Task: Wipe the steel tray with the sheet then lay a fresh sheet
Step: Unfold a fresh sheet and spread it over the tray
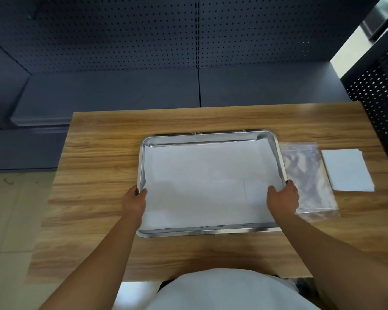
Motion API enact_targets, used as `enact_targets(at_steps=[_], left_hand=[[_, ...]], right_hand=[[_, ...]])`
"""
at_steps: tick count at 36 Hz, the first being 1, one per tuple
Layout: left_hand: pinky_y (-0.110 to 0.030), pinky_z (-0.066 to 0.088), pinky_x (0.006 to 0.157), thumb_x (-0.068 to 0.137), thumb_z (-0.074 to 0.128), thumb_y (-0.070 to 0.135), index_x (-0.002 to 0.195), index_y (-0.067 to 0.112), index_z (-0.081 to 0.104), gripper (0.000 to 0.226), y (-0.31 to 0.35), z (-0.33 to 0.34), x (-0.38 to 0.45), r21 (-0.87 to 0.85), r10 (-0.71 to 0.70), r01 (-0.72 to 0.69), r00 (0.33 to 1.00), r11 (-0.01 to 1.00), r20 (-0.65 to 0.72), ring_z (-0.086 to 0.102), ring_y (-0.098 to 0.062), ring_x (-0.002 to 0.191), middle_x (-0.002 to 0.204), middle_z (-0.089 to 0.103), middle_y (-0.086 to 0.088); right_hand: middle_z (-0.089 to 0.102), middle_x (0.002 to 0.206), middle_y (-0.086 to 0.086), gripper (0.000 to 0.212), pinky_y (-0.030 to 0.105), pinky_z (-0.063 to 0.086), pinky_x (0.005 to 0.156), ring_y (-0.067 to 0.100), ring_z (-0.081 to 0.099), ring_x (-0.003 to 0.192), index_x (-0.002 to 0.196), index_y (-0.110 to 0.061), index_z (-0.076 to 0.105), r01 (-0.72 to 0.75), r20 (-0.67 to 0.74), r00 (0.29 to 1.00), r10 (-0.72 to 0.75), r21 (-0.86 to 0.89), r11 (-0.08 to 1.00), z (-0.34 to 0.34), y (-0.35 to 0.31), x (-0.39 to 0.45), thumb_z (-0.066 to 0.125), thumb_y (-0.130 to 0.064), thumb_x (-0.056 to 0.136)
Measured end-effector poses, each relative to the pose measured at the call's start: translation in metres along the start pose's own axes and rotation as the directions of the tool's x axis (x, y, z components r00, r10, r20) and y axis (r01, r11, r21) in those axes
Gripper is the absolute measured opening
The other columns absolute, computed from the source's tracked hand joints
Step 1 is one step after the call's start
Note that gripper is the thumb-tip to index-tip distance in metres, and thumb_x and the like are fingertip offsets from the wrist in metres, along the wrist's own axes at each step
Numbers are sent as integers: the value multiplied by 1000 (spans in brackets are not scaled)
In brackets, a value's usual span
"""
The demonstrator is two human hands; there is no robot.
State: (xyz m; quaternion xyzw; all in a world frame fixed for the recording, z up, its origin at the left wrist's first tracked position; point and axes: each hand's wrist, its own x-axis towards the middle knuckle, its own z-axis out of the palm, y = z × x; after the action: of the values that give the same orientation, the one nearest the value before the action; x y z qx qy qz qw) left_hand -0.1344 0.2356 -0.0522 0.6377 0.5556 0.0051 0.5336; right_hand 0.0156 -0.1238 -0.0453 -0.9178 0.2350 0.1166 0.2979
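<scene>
A rectangular steel tray [207, 138] lies in the middle of the wooden table [103, 157]. A white sheet [208, 182] covers almost all of its bottom. My left hand [134, 201] grips the tray's left rim near the front corner, thumb on the sheet. My right hand [282, 198] grips the right rim opposite, fingers curled over the edge.
A clear plastic zip bag [305, 175] lies flat just right of the tray, partly under my right hand. A small stack of white sheets [347, 171] sits further right near the table's edge. A dark pegboard wall [188, 34] stands behind the table.
</scene>
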Motion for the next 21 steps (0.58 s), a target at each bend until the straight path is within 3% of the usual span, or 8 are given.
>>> enact_targets(at_steps=[3, 6, 9, 12, 17, 21], left_hand=[[-34, 42, 78, 95, 54, 16, 102, -5, 61, 23, 2, -3, 5, -42, -18, 20, 999, 999, 41, 51, -23, 83, 90, 57, -9], [-41, 47, 96, 96, 53, 18, 114, 13, 68, 24, 7, -5, 6, -77, -48, 55, 995, 996, 89, 61, -26, 95, 108, 68, -6], [-46, 47, 102, 96, 54, 22, 124, 17, 65, 31, 10, -7, 7, -102, -68, 81, 990, 992, 122, 63, -28, 104, 115, 69, -4], [-48, 47, 103, 95, 56, 29, 129, 18, 63, 35, 12, -10, 6, -75, -79, 92, 985, 993, 155, 63, -28, 109, 120, 68, -4], [-48, 51, 98, 93, 60, 43, 129, 16, 60, 45, 17, -12, 8, -26, -71, 77, 978, 997, 195, 65, -28, 103, 120, 68, -6], [-45, 44, 101, 96, 53, 43, 148, 19, 35, 59, 27, -10, 3, 58, 26, -39, 978, 998, 206, 53, -32, 123, 137, 50, 3]], right_hand=[[50, 138, 24, 56, 56, 39, 105, 44, 47, 125, 137, 3, 42, -65, 16, 998, 64, 74, 995, -3, -7, 2, 57, -16, 87], [56, 127, 24, 46, 55, 46, 98, 45, 54, 115, 126, 4, 48, -90, 51, 995, 83, 141, 986, -7, -9, 4, 54, -16, 85], [56, 118, 18, 39, 45, 46, 87, 34, 54, 102, 113, -1, 48, -93, 118, 990, 72, 186, 978, -12, -7, 6, 50, -22, 81], [58, 116, 20, 30, 50, 51, 90, 37, 57, 100, 111, -1, 50, -62, 135, 990, 38, 173, 983, -17, -6, 5, 53, -17, 85], [56, 126, 17, 47, 51, 49, 94, 36, 56, 104, 128, -6, 44, -87, 219, 974, 52, 152, 985, -25, -6, 4, 58, -26, 88], [46, 144, 14, 70, 56, 39, 107, 39, 48, 128, 143, -9, 34, -35, 249, 968, 11, 92, 995, -27, -9, -1, 64, -32, 85]])
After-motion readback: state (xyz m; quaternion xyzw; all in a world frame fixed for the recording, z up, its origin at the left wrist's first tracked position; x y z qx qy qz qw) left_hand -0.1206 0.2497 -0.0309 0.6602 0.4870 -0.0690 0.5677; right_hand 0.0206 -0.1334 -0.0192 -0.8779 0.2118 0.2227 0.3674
